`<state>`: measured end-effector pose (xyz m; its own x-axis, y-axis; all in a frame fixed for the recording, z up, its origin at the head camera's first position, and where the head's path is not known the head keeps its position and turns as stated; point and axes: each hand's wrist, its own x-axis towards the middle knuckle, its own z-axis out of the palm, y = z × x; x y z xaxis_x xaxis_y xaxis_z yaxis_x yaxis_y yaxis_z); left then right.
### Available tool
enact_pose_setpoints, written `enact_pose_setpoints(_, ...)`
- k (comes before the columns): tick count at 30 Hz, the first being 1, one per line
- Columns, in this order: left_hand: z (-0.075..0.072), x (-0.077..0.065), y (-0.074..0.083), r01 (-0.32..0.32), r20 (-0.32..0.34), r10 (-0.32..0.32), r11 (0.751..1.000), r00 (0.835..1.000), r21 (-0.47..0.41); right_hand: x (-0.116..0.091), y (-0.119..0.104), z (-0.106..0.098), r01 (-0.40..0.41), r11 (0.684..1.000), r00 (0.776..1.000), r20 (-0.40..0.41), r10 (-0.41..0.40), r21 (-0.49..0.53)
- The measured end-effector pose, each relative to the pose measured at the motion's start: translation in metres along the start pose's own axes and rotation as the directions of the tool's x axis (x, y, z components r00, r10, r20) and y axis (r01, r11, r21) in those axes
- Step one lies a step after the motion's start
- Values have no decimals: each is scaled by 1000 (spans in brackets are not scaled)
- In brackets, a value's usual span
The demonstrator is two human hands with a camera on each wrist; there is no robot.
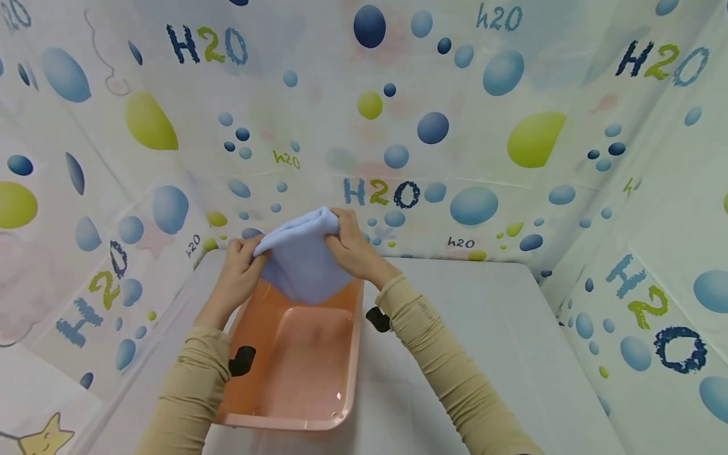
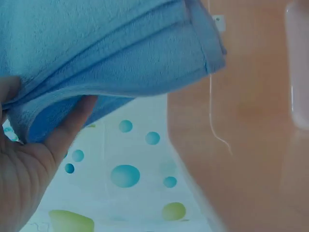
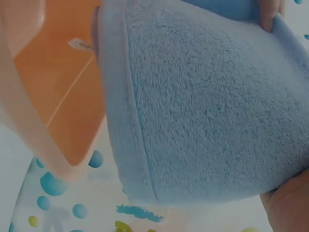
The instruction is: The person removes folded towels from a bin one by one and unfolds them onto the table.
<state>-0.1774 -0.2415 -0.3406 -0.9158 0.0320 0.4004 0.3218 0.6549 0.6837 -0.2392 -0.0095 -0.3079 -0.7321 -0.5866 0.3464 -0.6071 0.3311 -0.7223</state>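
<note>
A folded light-blue towel (image 1: pixel 304 262) hangs above the far end of an orange basin (image 1: pixel 318 360). The fingers of the left hand (image 1: pixel 236 272) pinch its left edge; those of the right hand (image 1: pixel 352 246) pinch its upper right corner. The basin stands on a white worktop (image 1: pixel 512 328), before a bubble-printed sheet (image 1: pixel 330 114).

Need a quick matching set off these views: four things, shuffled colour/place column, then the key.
1. cloth
2. basin
3. sleeves
4. table

A. tan, covering the forearms
B. white, beneath the orange container
C. light blue, held between the left hand and the right hand
D. orange, open-topped

Pairs: 1-C, 2-D, 3-A, 4-B
</note>
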Motion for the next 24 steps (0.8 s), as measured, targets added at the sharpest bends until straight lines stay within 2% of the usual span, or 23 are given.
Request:
enact_pose_setpoints(4, -1, 4, 6, -55, -22, 55, 999, 998, -2, -3, 5, -4, -32, 999, 999, -6, 32, 7)
enact_pose_setpoints(6, -2, 5, 7, -59, -21, 59, 998, 998, 9, -4, 9, -5, -37, 999, 999, -10, 37, 11)
enact_pose_setpoints(10, -4, 5, 7, 4, 22, -4, 1000, 1000, 4, -7, 17, -8, -33, 999, 999, -34, 34, 35)
enact_pose_setpoints(13, -5, 4, 8, 39, 50, -36, 997, 998, -62, -10, 21, -12, -23, 999, 998, -62, 26, 48)
enact_pose_setpoints(18, -6, 4, 16, 30, 51, -20, 979, 999, -199, -15, 23, -22, 15, 993, 998, -68, -7, 117)
enact_pose_setpoints(20, -6, 6, 21, 46, 62, -33, 973, 998, -226, -16, 23, -26, -18, 986, 999, -43, 25, 166)
enact_pose_setpoints(24, -6, 10, 27, 101, 122, -71, 961, 990, -258, -19, 26, -30, -151, 965, 988, 6, 153, 214)
